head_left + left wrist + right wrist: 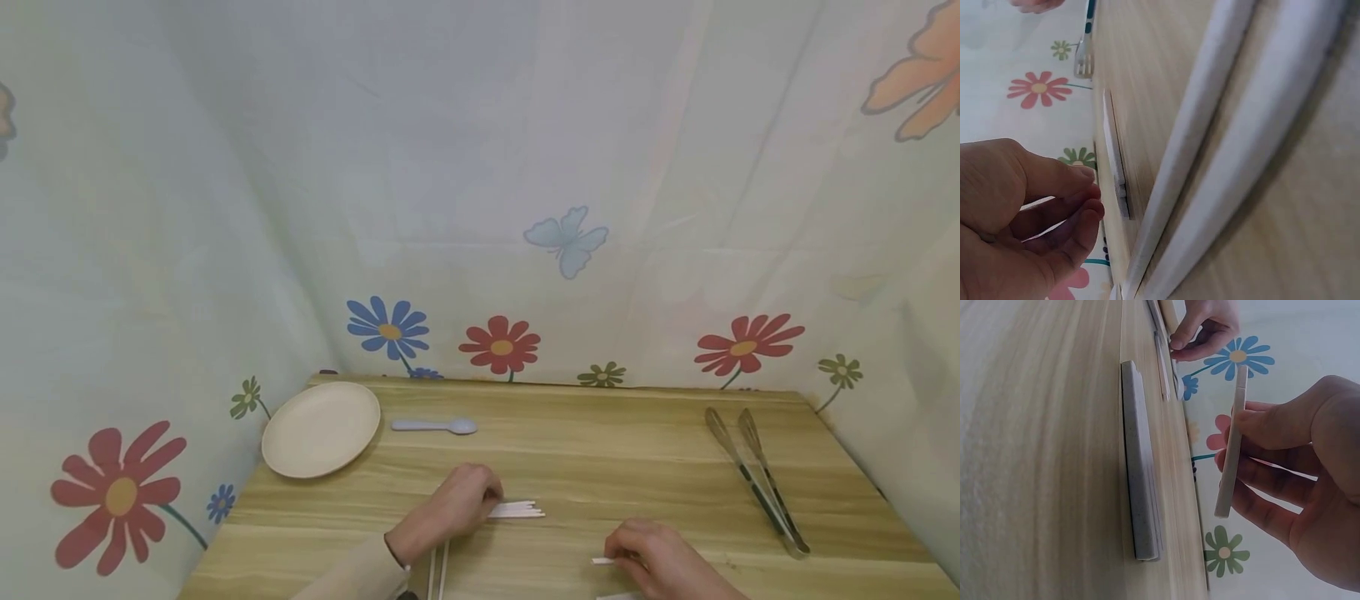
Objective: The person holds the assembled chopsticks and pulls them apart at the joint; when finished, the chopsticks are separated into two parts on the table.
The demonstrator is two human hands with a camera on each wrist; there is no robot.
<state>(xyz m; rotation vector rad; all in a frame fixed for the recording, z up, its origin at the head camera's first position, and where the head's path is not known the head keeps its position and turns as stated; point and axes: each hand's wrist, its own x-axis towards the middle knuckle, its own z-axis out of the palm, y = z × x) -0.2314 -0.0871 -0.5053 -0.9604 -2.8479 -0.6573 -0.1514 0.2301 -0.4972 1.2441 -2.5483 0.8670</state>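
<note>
In the head view my left hand hovers at the near end of several short white sticks that lie side by side on the table. The left wrist view has this hand with fingers loosely bent, thumb tip close to the fingertips and nothing visible between them. Two longer white sticks lie below the left wrist. My right hand pinches a short white stick between thumb and fingers, raised off the table. Beneath it lie more white sticks, laid close together.
A cream plate stands at the table's back left, with a pale purple spoon beside it. Metal tongs lie spread on the right. A flowered curtain encloses the wooden table at the back and sides.
</note>
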